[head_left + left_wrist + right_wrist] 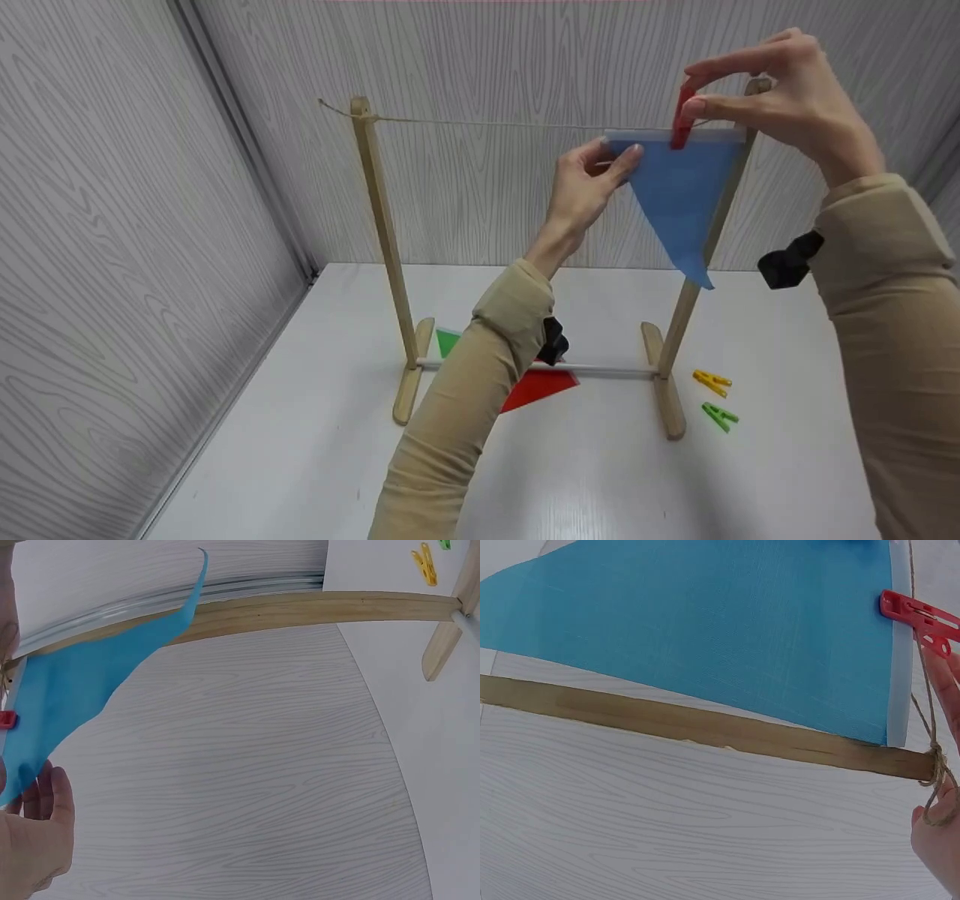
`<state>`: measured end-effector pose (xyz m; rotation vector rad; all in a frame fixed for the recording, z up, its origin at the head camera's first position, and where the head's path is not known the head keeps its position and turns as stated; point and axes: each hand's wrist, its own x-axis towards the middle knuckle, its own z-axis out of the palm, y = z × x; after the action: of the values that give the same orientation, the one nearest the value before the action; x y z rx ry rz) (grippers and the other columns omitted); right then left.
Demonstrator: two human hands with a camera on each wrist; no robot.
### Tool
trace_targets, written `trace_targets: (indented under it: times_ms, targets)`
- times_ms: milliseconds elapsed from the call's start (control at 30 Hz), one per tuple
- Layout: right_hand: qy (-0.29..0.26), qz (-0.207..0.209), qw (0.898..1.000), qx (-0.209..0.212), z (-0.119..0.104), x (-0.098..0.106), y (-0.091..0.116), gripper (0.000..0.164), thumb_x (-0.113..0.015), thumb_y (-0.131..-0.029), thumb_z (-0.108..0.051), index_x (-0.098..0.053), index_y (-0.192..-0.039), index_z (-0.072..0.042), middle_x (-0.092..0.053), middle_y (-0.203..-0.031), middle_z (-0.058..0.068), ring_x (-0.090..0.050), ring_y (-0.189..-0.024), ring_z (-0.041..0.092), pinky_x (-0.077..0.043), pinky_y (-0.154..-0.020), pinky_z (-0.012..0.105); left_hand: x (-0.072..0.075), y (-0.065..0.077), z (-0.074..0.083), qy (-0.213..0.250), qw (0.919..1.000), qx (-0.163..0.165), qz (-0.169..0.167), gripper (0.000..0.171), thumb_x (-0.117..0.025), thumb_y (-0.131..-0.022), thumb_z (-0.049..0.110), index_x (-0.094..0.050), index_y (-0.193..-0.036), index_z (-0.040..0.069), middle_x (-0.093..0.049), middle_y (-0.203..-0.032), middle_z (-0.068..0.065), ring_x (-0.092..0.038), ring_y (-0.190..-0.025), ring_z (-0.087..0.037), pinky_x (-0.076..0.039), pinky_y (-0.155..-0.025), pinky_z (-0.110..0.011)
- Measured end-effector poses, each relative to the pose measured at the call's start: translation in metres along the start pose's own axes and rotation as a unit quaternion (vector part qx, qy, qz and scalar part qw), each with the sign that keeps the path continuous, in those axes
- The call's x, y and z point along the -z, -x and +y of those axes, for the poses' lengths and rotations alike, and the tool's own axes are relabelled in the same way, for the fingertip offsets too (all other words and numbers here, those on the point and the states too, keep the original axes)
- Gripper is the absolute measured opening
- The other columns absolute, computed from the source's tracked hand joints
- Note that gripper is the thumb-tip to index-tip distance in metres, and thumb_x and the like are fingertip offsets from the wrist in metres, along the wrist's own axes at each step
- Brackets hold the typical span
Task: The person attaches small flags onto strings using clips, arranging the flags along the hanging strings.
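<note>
A blue triangular pennant (679, 191) with a white top band hangs point down along the string (480, 123), near the right post. My left hand (585, 184) pinches its upper left corner between thumb and fingers. At the band's middle, my right hand (799, 101) holds a red clothespin (681, 120) by its upper end, thumb on one side and fingers on the other. In the right wrist view the clothespin (915, 615) has its tip over the white band, with the string passing by it. The pennant's lower tip curls.
Two wooden posts (386, 232) on feet carry the string, joined low by a white rod (607, 371). A red pennant (538, 388) and a green one (447, 341) lie behind my left forearm. Yellow (712, 382) and green clothespins (720, 416) lie right of the stand.
</note>
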<state>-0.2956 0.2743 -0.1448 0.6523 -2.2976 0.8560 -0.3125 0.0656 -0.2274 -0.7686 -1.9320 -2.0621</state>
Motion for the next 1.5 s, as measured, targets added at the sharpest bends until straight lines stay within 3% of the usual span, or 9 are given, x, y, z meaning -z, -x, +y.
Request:
trace_targets:
  times_ms: [167,333,533,700,833,1033,1233,1400,1500]
  targets:
    - [-0.01,0.036,0.999,-0.015,0.002,-0.002,0.002,0.04,-0.079,-0.088,-0.027,-0.073,-0.122,-0.007,-0.053,-0.095,-0.037,-0.032,-0.104,-0.005,-0.026,-0.101,0.029,0.003,0.002,-0.004,-0.026,0.9996,-0.008,0.002,0.031,-0.069,-0.095,0.011,-0.067,-0.123,-0.004,-0.069,-0.118,-0.02,-0.067,-0.108,-0.018,-0.053,-0.091,-0.015]
    - [-0.013,0.062,0.997,-0.036,0.008,-0.007,0.005,0.041,-0.081,-0.086,-0.031,-0.074,-0.121,-0.012,-0.049,-0.099,-0.034,-0.028,-0.106,-0.005,-0.025,-0.104,0.032,0.004,0.005,-0.012,-0.035,0.9994,0.009,0.002,0.041,-0.07,-0.094,0.011,-0.062,-0.131,-0.004,-0.068,-0.123,-0.019,-0.066,-0.11,-0.018,-0.053,-0.092,-0.014]
    - [-0.039,0.091,0.995,-0.017,0.013,-0.013,0.009,0.042,-0.084,-0.082,-0.03,-0.075,-0.116,-0.007,-0.058,-0.108,-0.038,-0.029,-0.113,-0.004,-0.019,-0.11,0.034,0.008,0.012,-0.025,-0.035,0.9992,0.015,-0.011,0.043,-0.069,-0.095,0.009,-0.059,-0.135,-0.004,-0.067,-0.125,-0.021,-0.065,-0.113,-0.021,-0.053,-0.094,-0.015]
    - [-0.063,0.137,0.988,0.017,0.017,-0.021,0.016,0.053,-0.083,-0.081,-0.043,-0.074,-0.119,-0.008,-0.058,-0.119,-0.033,-0.029,-0.122,-0.002,-0.016,-0.116,0.037,0.014,0.022,-0.037,-0.058,0.998,0.013,-0.02,0.045,-0.069,-0.095,0.011,-0.059,-0.136,-0.003,-0.066,-0.125,-0.02,-0.064,-0.115,-0.02,-0.051,-0.1,-0.018]
    - [-0.082,0.184,0.979,0.036,0.02,-0.028,0.024,0.071,-0.08,-0.076,-0.061,-0.072,-0.123,-0.01,-0.058,-0.133,-0.02,-0.028,-0.128,0.002,-0.014,-0.118,0.034,0.021,0.031,-0.048,-0.085,0.9959,0.019,-0.028,0.047,-0.069,-0.095,0.013,-0.057,-0.138,-0.002,-0.064,-0.13,-0.019,-0.061,-0.123,-0.022,-0.045,-0.111,-0.023]
    - [-0.133,0.25,0.959,0.023,0.014,-0.039,0.043,0.103,-0.074,-0.066,-0.079,-0.062,-0.134,-0.002,-0.052,-0.148,0.007,-0.031,-0.135,0.008,-0.019,-0.118,0.026,0.03,0.046,-0.067,-0.109,0.9927,0.043,-0.03,0.048,-0.068,-0.096,0.016,-0.056,-0.139,0.0,-0.062,-0.136,-0.017,-0.057,-0.13,-0.025,-0.04,-0.118,-0.032]
    - [-0.166,0.307,0.937,-0.008,0.029,-0.054,0.066,0.116,-0.072,-0.065,-0.082,-0.05,-0.142,0.001,-0.048,-0.151,0.009,-0.041,-0.121,0.007,-0.027,-0.095,0.019,0.033,0.059,-0.088,-0.096,0.9936,0.057,-0.019,0.046,-0.067,-0.097,0.016,-0.057,-0.138,-0.001,-0.062,-0.135,-0.018,-0.056,-0.131,-0.029,-0.04,-0.119,-0.038]
    - [-0.191,0.325,0.926,-0.024,0.052,-0.068,0.088,0.119,-0.075,-0.069,-0.076,-0.037,-0.15,0.002,-0.046,-0.154,0.008,-0.045,-0.123,0.012,-0.028,-0.094,0.022,0.037,0.072,-0.11,-0.102,0.9912,0.083,-0.012,0.045,-0.067,-0.098,0.019,-0.057,-0.138,0.001,-0.063,-0.135,-0.017,-0.057,-0.131,-0.029,-0.041,-0.118,-0.037]
    - [-0.211,0.325,0.921,-0.033,0.06,-0.078,0.104,0.11,-0.078,-0.075,-0.066,-0.036,-0.151,0.001,-0.047,-0.154,0.01,-0.047,-0.123,0.015,-0.03,-0.093,0.023,0.042,0.082,-0.125,-0.102,0.9892,0.106,-0.004,0.044,-0.067,-0.098,0.019,-0.058,-0.137,0.002,-0.063,-0.133,-0.017,-0.056,-0.13,-0.031,-0.041,-0.118,-0.038]
